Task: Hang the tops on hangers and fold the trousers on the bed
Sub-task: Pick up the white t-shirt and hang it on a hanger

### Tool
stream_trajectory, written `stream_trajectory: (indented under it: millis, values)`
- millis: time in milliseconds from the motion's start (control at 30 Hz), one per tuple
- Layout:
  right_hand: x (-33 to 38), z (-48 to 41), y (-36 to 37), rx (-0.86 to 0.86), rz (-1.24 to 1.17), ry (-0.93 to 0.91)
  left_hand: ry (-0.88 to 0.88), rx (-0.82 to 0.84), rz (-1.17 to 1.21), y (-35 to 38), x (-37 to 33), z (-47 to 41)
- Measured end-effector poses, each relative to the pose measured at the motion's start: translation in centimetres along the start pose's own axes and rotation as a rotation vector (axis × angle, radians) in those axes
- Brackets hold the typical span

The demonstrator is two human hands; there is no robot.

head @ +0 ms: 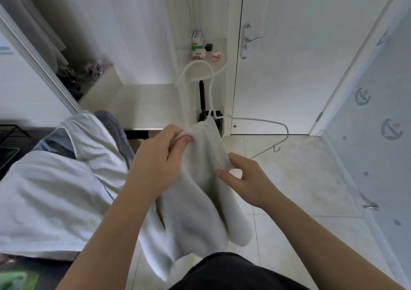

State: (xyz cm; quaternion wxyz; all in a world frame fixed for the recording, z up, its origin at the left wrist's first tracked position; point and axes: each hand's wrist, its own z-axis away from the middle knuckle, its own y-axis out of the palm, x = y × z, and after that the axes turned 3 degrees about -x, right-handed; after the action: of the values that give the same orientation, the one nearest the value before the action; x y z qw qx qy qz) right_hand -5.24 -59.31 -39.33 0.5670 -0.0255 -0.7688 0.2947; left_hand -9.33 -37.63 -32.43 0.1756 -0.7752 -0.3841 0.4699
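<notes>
A white top (200, 196) hangs in front of me over the floor, partly on a white hanger (262, 120). The hanger's hook curves up above the cloth and its right arm sticks out bare to the right. My left hand (160, 156) grips the cloth at the top left, near the hanger's neck. My right hand (242, 178) pinches the right edge of the top a little lower. More clothes lie on the bed (33, 212) at left: a white garment (89, 138) and something grey-blue (115, 129) under it.
A white desk (142, 105) stands behind the bed, with a corner shelf (213, 58) of small boxes and bottles. A black pole (202, 98) stands under the shelf. A closed white door (289, 56) is ahead, another door (378, 134) at right. Tiled floor (300, 178) lies below.
</notes>
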Motion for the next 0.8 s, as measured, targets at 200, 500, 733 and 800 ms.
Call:
stream_trajectory:
  millis: [200, 500, 733, 800]
  values:
    - [-3.2, 0.5, 1.8, 0.203, 0.205, 0.037, -0.057, 0.0, 0.01, -0.6, 0.9, 1.6]
    - [-9.1, 0.6, 2.1, 0.367, 0.683, 0.023, -0.153, 0.116, -0.029, -2.7, 3.9, 3.8]
    - [-12.8, 2.2, -0.6, 0.422, 0.669, 0.137, -0.187, 0.205, -0.077, -6.0, 5.3, 4.4]
    - [-13.1, 2.9, -0.9, 0.413, 0.624, 0.147, -0.189, 0.242, -0.072, -6.3, 5.2, 4.5]
